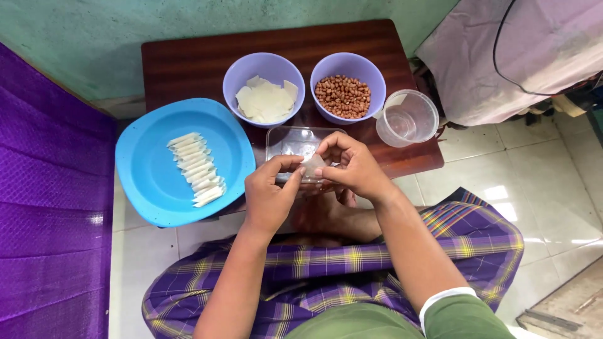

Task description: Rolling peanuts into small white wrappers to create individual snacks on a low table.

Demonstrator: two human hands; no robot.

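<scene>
Nearest the lens, a purple checked cloth covers the seated person's lap, with both forearms reaching forward over it. Beyond it stands a low dark wooden table, and on its left end, overhanging the edge, lies a big blue plate carrying a slanted row of rolled white wrappers laid side by side. Behind sit two lilac bowls touching rim to rim: one stacked with flat pale wrapper sheets, the other filled with brown peanuts. To their right is a clear plastic cup, seemingly empty, and in front of the bowls a shallow clear tray; what it holds I cannot tell. No labels, packets or signs show anywhere on these things. Smallest of all is the wrapper piece, held just above the near table edge between both hands: the left hand pinches its lower side with thumb and forefinger pressed together, and the right hand curls over its top, fingertips closed on it. It looks thin, very light and limp, probably easy to tear or crease, so a gentle hold by the edges, with fingertips rather than the whole hand, seems safest.
</scene>
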